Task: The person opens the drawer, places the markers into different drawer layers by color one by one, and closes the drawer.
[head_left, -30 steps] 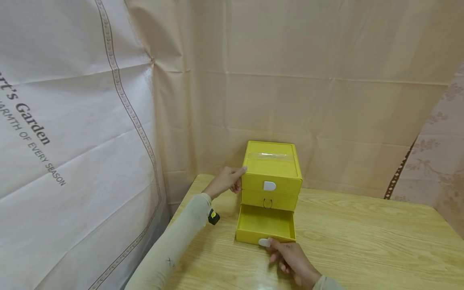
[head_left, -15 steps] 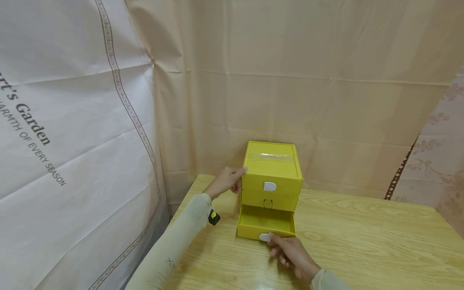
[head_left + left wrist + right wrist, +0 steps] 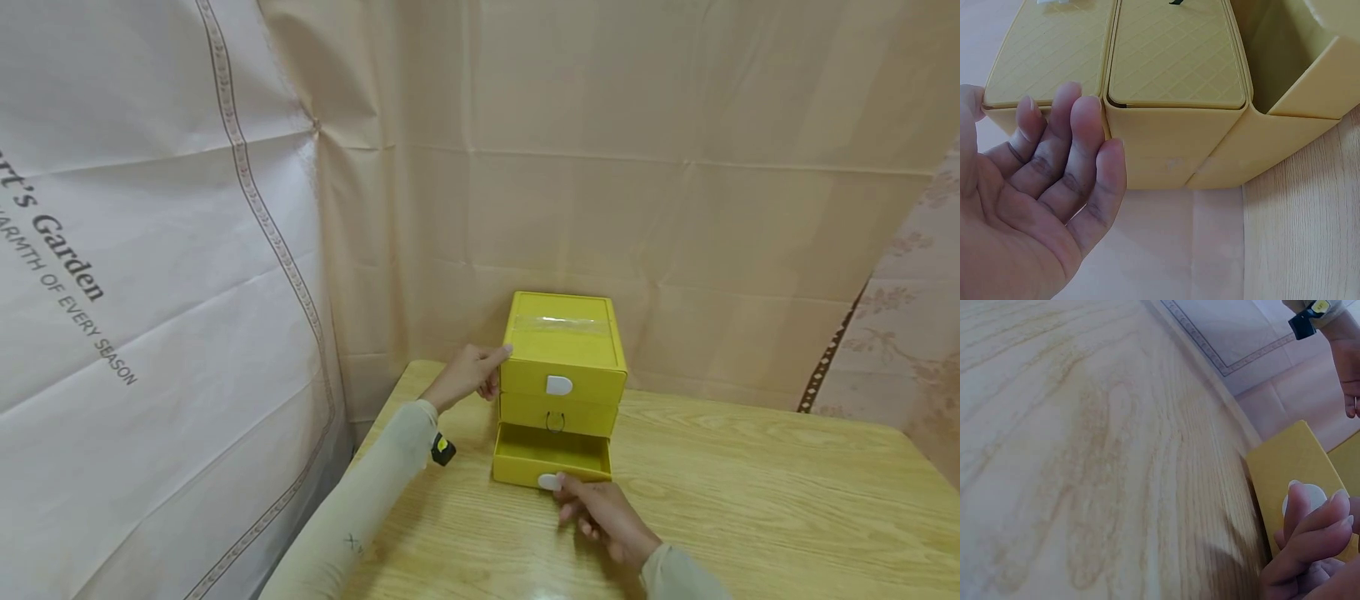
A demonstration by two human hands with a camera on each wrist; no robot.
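A small yellow drawer cabinet (image 3: pixel 562 346) stands on the table, with white tabs on its top and bottom drawers and a dark wire loop on the middle one. Its bottom drawer (image 3: pixel 516 472) is pulled partway out and bare inside where it shows. My left hand (image 3: pixel 471 371) steadies the cabinet's left side, thumb at the upper edge. In the left wrist view, loosely bent fingers (image 3: pixel 1088 131) lie along the side wall. At the bottom drawer's front, my right hand (image 3: pixel 603 518) pinches the white pull tab (image 3: pixel 549 482); its remaining fingers are curled in the right wrist view.
The wooden table (image 3: pixel 750 492) stretches right and toward me. A beige cloth (image 3: pixel 562 167) hangs directly behind the cabinet, and a white printed cloth (image 3: pixel 165 275) hangs along the left. A black-and-yellow wrist device (image 3: pixel 442 450) sits on my left sleeve.
The bottom drawer has slid some way further into the cabinet, my right hand moving inward with it at the tab. My left hand has stayed in place.
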